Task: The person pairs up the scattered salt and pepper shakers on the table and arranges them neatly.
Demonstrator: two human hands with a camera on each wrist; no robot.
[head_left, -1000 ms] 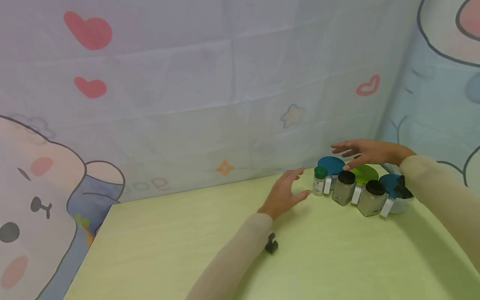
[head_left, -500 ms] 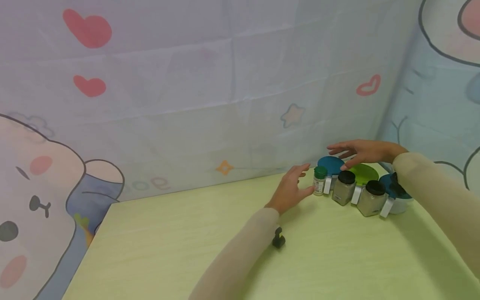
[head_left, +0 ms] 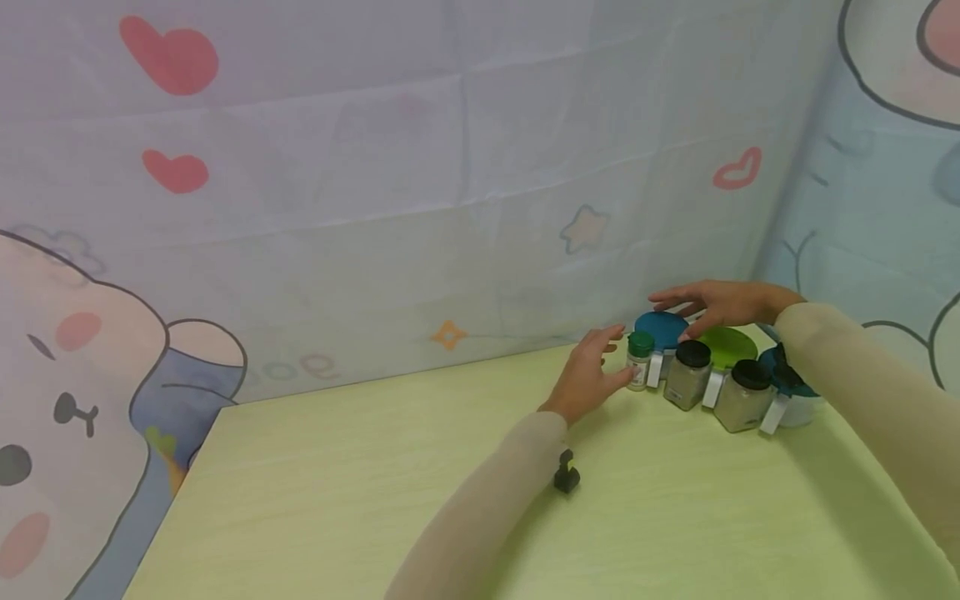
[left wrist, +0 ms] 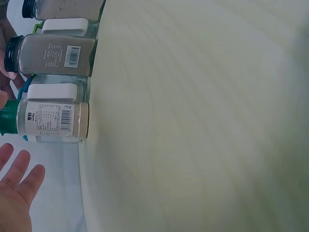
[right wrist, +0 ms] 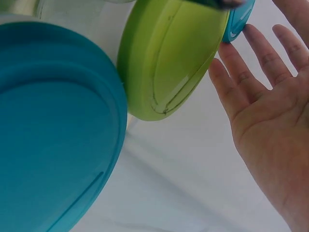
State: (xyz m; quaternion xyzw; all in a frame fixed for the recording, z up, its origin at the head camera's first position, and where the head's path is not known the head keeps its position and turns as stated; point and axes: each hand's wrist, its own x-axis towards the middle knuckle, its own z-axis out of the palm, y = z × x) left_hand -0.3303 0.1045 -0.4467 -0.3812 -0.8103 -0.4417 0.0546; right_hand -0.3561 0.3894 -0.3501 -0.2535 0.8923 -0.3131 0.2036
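Observation:
My left hand, fingers spread, is at the left side of a small seasoning bottle with a green cap. In the left wrist view, the fingers lie on one side of this labelled bottle and the thumb tip overlaps its cap. Over the back of the group reaches my right hand, fingers extended above a round blue lid. Its thumb tip is close to the black-lidded jar. In the right wrist view, the right hand's fingertips come right up to the rim of a green lid.
Another black-lidded jar stands to the right. Behind the jars are handled containers with a green lid and a second blue lid. A printed curtain hangs behind the pale yellow-green table.
My left hand has moved right, up to the green-capped bottle. My right hand has shifted slightly left over the lids. The jars and containers stay in place.

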